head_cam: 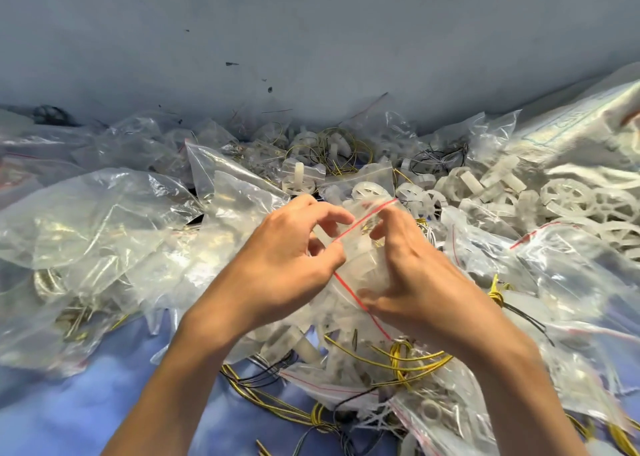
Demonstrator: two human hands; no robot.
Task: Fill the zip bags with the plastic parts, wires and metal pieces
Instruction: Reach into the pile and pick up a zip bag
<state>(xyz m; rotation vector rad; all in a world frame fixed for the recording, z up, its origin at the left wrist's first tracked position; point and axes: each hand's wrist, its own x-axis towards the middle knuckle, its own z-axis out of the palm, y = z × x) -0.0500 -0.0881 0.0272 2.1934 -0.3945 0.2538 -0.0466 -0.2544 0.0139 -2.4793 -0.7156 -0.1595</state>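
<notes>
A clear zip bag [363, 265] with a red seal line sits between my two hands at the centre of the view, with white plastic parts inside it. My left hand [287, 258] pinches the bag's red-lined mouth on the left with thumb and fingers. My right hand [412, 275] grips the bag's right side, its fingers curled at the upper rim and its thumb on the lower red line. Yellow wires [408, 362] lie coiled just below the bag. White plastic wheels [568, 199] are heaped at the right.
Many clear zip bags [104, 234] cover the left of the blue table [104, 403]; more filled bags [571, 282] lie at the right. Yellow and black wire bundles [332, 150] sit at the back by the grey wall [311, 40]. A large plastic sack [581, 123] is at the far right.
</notes>
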